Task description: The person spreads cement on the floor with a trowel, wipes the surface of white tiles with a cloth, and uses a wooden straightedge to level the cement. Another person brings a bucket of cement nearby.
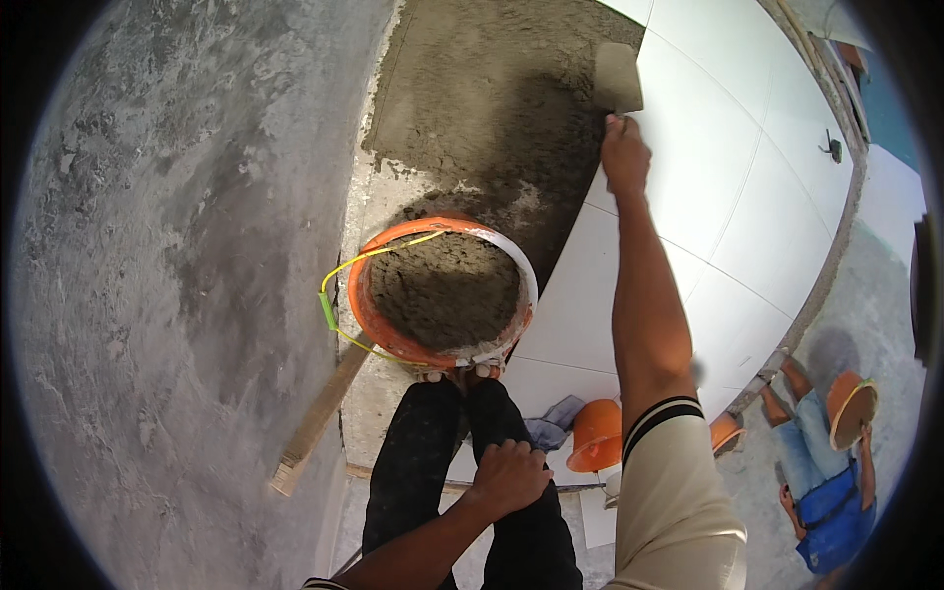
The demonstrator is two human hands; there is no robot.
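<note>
My right hand [626, 155] is closed round the handle of a trowel [618, 77], reaching far forward. The mortar-smeared blade is over the edge between a bed of wet grey mortar [462, 88] and the white floor tiles [703, 128]. My left hand [511, 478] lies on my thigh near the knee, holding nothing. Just beyond my feet stands an orange bucket [356, 300] with a pale, mortar-caked right rim. Grey mortar [447, 290] fills much of it. Its yellow handle [339, 268] with a green grip hangs toward the left.
A grey wall [197, 246] runs along the left, with a wooden board [320, 418] against it. Behind my right side are an orange bucket [596, 435], a grey cloth [554, 423] and another bucket [725, 433]. At lower right, a person in blue [836, 511] holds an orange basin [852, 408].
</note>
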